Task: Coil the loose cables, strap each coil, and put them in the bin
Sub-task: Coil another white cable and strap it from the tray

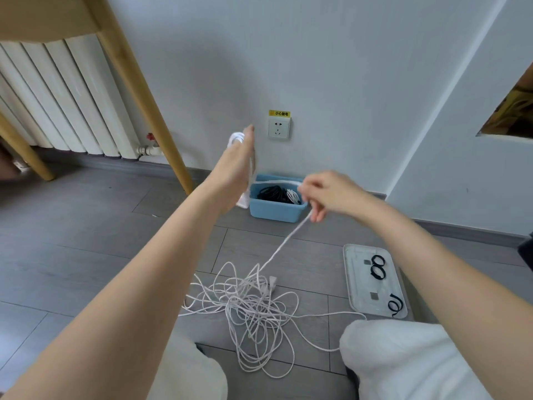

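Note:
A tangled white cable point(251, 307) lies in a loose heap on the grey floor between my knees. One strand rises from it to my right hand point(323, 194), which pinches it above the blue bin point(277, 213). From there the strand runs left to my raised left hand point(240, 166), which stands upright with fingers straight and white cable loops point(235, 138) wound around it. The bin holds coiled black and white cables point(277, 194). A clear tray point(357, 290) on the right carries three black straps point(378, 267).
A wall socket point(278, 128) with a yellow label sits above the bin. Wooden table legs point(144, 96) and a white radiator point(63, 96) stand at the left. My knees in white trousers point(403, 359) fill the lower edge.

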Demonstrator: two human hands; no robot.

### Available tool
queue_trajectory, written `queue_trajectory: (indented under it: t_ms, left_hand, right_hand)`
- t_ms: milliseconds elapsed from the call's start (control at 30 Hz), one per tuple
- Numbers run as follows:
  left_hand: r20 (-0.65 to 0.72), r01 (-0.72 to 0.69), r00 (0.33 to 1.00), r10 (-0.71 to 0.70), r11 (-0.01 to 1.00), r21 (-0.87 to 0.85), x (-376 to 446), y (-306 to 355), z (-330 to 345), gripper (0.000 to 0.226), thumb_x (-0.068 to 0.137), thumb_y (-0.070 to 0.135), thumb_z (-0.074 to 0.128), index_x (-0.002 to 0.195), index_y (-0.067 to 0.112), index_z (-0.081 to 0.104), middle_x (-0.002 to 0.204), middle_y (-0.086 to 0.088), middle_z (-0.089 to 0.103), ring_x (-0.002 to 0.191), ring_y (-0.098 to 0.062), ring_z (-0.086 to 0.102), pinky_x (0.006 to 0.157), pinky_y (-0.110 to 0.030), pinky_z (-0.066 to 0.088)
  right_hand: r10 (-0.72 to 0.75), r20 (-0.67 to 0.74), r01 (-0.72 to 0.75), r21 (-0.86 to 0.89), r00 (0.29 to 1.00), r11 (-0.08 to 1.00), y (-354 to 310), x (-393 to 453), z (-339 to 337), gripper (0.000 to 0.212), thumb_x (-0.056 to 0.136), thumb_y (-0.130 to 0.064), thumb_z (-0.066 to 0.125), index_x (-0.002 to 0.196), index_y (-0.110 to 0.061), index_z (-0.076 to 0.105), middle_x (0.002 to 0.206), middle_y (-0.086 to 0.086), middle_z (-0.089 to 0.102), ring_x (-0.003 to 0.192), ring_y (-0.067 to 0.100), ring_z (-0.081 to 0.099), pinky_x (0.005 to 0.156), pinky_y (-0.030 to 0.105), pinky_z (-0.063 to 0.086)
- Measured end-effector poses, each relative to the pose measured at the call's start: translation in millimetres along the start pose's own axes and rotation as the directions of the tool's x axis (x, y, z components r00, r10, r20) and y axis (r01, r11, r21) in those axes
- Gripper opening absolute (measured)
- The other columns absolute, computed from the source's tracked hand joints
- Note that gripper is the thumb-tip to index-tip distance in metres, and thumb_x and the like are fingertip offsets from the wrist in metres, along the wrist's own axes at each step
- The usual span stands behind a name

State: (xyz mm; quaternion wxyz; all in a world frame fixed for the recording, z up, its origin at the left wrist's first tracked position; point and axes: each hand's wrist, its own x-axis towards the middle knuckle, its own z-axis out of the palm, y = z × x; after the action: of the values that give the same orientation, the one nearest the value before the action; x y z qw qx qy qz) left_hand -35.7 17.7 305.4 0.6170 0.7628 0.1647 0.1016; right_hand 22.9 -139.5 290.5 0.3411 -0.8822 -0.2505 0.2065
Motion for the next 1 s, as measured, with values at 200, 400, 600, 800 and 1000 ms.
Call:
queue_trajectory:
  t_ms: [200,400,600,800,1000]
  left_hand:
    - [0.232,-0.205,0.958,0.168,0.968,0.147,0.4,1.2,25.0,0.048,0.102,0.038,0.023,0.133,0.007,0.044,0.149,-0.008,0.037,0.131,-0.008,0.04,0.107,-0.022,0.033]
    - [0.33,-0.25,0.931,0.152,0.928,0.277,-8.9,13.8,10.9,0.05,0.103,0.039,0.022,0.149,0.022,0.023,0.083,0.0,0.071,0.057,-0.002,0.062,0.062,-0.003,0.045]
    - [0.403,-0.073,0.912,-0.07,0.941,0.329,-13.0,0.2,22.0,0.051,0.1,0.047,0.028,0.118,0.006,0.053,0.094,0.0,0.069,0.055,-0.008,0.06,0.066,-0.022,0.042]
    - [0.509,0.002,0.855,-0.1,0.982,0.191,-16.3,4.7,38.1,0.049,0.102,0.041,0.028,0.119,0.004,0.056,0.067,0.001,0.044,0.041,-0.007,0.036,0.059,-0.023,0.046]
    - [0.686,0.177,0.726,0.033,0.956,-0.233,-20.6,20.1,40.1,0.048,0.099,0.041,0.027,0.122,0.009,0.054,0.08,0.002,0.066,0.039,-0.006,0.036,0.04,-0.016,0.025]
  right_hand:
    - [-0.726,-0.455,0.336,-0.672,0.515,0.66,-31.7,1.3,-17.9,0.014,0.082,-0.009,0.063,0.072,0.0,0.06,0.079,0.014,0.055,0.073,0.029,0.054,0.063,0.023,0.032]
    - [-0.829,-0.393,0.34,-0.776,0.398,0.531,-27.7,-0.7,-35.3,0.019,0.081,-0.019,0.068,0.081,0.0,0.063,0.096,0.017,0.058,0.099,0.032,0.05,0.09,0.022,0.034]
    - [-0.453,-0.268,0.174,-0.669,0.85,0.723,15.1,2.7,-22.4,0.014,0.088,-0.017,0.06,0.093,-0.004,0.061,0.11,0.008,0.05,0.11,0.024,0.043,0.076,0.024,0.029]
    - [-0.467,-0.56,0.275,-0.395,0.685,0.877,4.5,-1.9,-37.5,0.009,0.079,-0.012,0.069,0.079,-0.004,0.064,0.087,0.007,0.058,0.085,0.025,0.05,0.071,0.027,0.031]
    - [-0.2,-0.557,0.262,0.032,0.806,0.965,5.1,-5.5,-39.2,0.024,0.096,-0.012,0.043,0.075,-0.018,0.055,0.078,-0.002,0.058,0.082,0.017,0.051,0.074,0.026,0.036]
